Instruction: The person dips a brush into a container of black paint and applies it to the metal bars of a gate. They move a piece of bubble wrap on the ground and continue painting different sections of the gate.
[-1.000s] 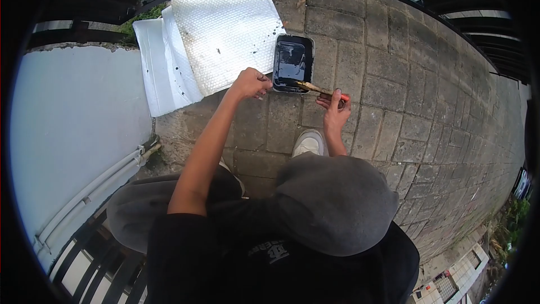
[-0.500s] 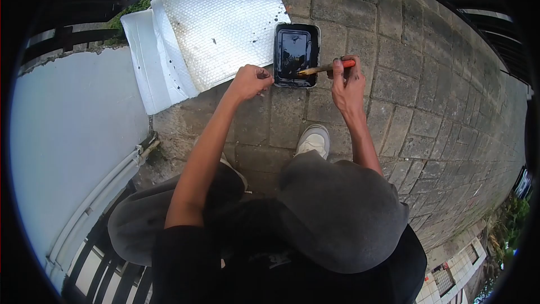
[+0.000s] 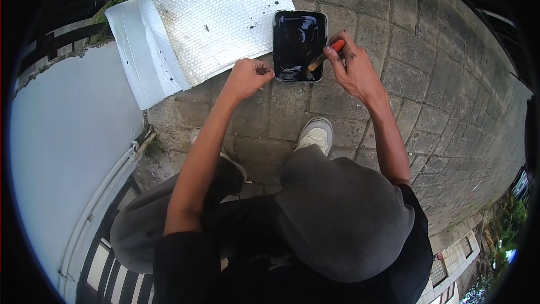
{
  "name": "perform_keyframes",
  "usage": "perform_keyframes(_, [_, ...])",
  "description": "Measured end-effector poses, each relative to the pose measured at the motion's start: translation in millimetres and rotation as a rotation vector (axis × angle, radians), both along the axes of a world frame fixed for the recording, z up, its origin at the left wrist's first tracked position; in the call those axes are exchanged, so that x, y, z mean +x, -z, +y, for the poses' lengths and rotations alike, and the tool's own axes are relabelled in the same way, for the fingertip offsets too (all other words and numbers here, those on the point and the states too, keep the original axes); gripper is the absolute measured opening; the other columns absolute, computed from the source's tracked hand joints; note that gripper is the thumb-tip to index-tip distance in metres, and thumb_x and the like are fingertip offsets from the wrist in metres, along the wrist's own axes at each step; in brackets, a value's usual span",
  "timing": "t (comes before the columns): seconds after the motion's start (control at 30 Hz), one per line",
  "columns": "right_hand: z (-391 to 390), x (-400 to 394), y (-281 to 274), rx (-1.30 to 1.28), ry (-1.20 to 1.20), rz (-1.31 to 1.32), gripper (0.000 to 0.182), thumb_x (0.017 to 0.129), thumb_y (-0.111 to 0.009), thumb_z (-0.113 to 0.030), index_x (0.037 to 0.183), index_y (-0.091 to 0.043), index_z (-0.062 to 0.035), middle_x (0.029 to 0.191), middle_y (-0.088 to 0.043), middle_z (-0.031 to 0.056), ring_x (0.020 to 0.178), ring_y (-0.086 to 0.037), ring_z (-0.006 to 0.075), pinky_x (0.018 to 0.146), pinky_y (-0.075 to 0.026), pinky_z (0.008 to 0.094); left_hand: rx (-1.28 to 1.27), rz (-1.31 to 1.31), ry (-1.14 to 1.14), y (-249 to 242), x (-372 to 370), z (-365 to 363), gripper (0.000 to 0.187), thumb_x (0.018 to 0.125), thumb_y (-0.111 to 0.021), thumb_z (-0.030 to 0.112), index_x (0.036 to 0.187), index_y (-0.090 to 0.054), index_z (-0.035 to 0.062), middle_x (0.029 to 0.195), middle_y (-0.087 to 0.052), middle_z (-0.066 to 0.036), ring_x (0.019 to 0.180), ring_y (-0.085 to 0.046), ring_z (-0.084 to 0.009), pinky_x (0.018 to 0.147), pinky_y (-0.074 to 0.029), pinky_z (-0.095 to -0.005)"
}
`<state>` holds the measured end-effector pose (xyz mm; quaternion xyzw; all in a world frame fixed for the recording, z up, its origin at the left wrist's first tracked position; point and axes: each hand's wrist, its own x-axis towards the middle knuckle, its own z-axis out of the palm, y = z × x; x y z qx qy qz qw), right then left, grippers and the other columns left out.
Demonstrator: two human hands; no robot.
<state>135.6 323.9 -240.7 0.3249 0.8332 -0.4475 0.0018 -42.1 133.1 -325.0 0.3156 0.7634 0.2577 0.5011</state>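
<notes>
A rectangular plastic tub (image 3: 274, 45) of glossy black paint (image 3: 295, 39) rests on the paving. At the tub's lower left corner, my left hand (image 3: 247, 78) is closed, its fingertips pinching the rim; dark smudges mark its curled fingers. My right hand (image 3: 358, 70), also stained, grips a paintbrush (image 3: 337, 45) by its orange handle on the tub's right side. The brush slants down to the left, with its bristle end over the paint in the lower right of the tub. Whether the tips touch the paint is hard to make out.
Silvery bubble-foil sheet (image 3: 219, 22) with black spatters lies left of the tub. A white wall (image 3: 73, 118) with pipes (image 3: 101, 197) runs along the left. Dark metal bars (image 3: 73, 36) curve across the top. My shoe (image 3: 316, 134) is below the tub on the brick paving (image 3: 416, 84).
The brush has swung from nearly level to a steep slant, its bristle end now lower and further right in the tub. My right hand has turned with it; my left stays at the corner.
</notes>
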Motion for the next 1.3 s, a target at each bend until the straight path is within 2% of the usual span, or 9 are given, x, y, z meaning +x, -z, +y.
perform_keyframes(0.27, [-6.3,6.3,-5.0,-0.030,0.036,0.104,0.023,0.093,-0.055,-0.024,0.101,-0.050,-0.0023,0.079,-0.061,0.0189,0.071,-0.061,0.0350,0.066,-0.047,0.0413,-0.007,-0.020,-0.021,-3.0,1.5,0.5,0.026,0.080,-0.070,0.019,0.090,-0.070,-0.0046,0.070,-0.067,-0.009,0.061,-0.061,-0.0105,0.055,-0.050,-0.0264])
perform_keyframes(0.37, [-12.6,11.7,2.3,0.039,0.040,0.179,0.023,0.092,-0.056,-0.024,0.102,-0.051,-0.0030,0.079,-0.061,0.0188,0.071,-0.061,0.0347,0.066,-0.047,0.0404,-0.048,-0.033,-0.019,-8.1,1.5,2.7,0.026,0.080,-0.070,0.020,0.091,-0.070,-0.0043,0.071,-0.067,-0.009,0.062,-0.060,-0.0104,0.055,-0.050,-0.0265])
perform_keyframes(0.47, [-17.7,23.6,-3.3,0.085,0.163,0.194,0.023,0.090,-0.060,-0.020,0.102,-0.052,-0.0025,0.079,-0.062,0.0172,0.072,-0.062,0.0316,0.066,-0.048,0.0374,-0.005,-0.061,-0.050,-2.4,5.4,0.5,0.027,0.081,-0.070,0.021,0.091,-0.070,-0.0040,0.072,-0.067,-0.008,0.062,-0.060,-0.0103,0.055,-0.050,-0.0261])
perform_keyframes(0.57, [-23.9,39.5,2.5,0.230,0.320,0.342,0.021,0.087,-0.064,-0.015,0.099,-0.054,-0.0010,0.083,-0.064,0.0145,0.074,-0.064,0.0248,0.068,-0.048,0.0327,-0.004,-0.053,-0.028,-0.2,9.7,-0.3,0.027,0.081,-0.070,0.021,0.092,-0.070,-0.0038,0.072,-0.067,-0.008,0.062,-0.060,-0.0105,0.055,-0.050,-0.0259])
perform_keyframes(0.67, [-30.7,54.0,16.1,0.255,0.416,0.413,0.020,0.087,-0.063,-0.015,0.099,-0.055,-0.0004,0.084,-0.064,0.0150,0.075,-0.064,0.0250,0.069,-0.049,0.0318,0.026,-0.050,-0.014,0.5,15.2,-1.5,0.027,0.081,-0.070,0.021,0.092,-0.070,-0.0037,0.072,-0.067,-0.008,0.062,-0.060,-0.0105,0.055,-0.050,-0.0261])
perform_keyframes(1.07, [-59.4,74.5,26.2,0.327,0.625,0.416,0.026,0.088,-0.064,-0.016,0.104,-0.055,0.0020,0.088,-0.064,0.0151,0.081,-0.065,0.0236,0.074,-0.049,0.0318,0.127,-0.207,-0.211,2.2,73.5,9.2,0.026,0.085,-0.068,0.019,0.098,-0.069,-0.0032,0.074,-0.068,-0.007,0.062,-0.062,-0.0092,0.053,-0.050,-0.0236])
perform_keyframes(1.13, [-61.0,72.0,26.3,0.311,0.634,0.379,0.027,0.088,-0.063,-0.016,0.105,-0.055,0.0022,0.089,-0.064,0.0155,0.081,-0.065,0.0237,0.075,-0.050,0.0322,0.082,-0.267,-0.260,7.1,77.4,5.5,0.029,0.086,-0.067,0.020,0.103,-0.068,-0.0028,0.079,-0.069,-0.008,0.063,-0.062,-0.0098,0.054,-0.051,-0.0240])
perform_keyframes(1.27, [-69.5,68.8,29.7,0.228,0.627,0.304,0.030,0.089,-0.063,-0.017,0.108,-0.054,0.0031,0.091,-0.065,0.0170,0.083,-0.066,0.0243,0.076,-0.050,0.0333,0.092,-0.285,-0.197,12.4,76.7,-4.4,0.033,0.088,-0.065,0.022,0.109,-0.066,-0.0019,0.085,-0.069,-0.008,0.065,-0.063,-0.0102,0.055,-0.052,-0.0239])
perform_keyframes(1.3, [-71.2,69.4,33.4,0.265,0.607,0.325,0.030,0.092,-0.061,-0.022,0.108,-0.053,0.0021,0.092,-0.064,0.0142,0.083,-0.064,0.0179,0.076,-0.049,0.0299,0.078,-0.289,-0.175,10.5,76.7,-6.1,0.034,0.088,-0.065,0.022,0.111,-0.066,-0.0015,0.087,-0.069,-0.008,0.066,-0.062,-0.0102,0.055,-0.052,-0.0240])
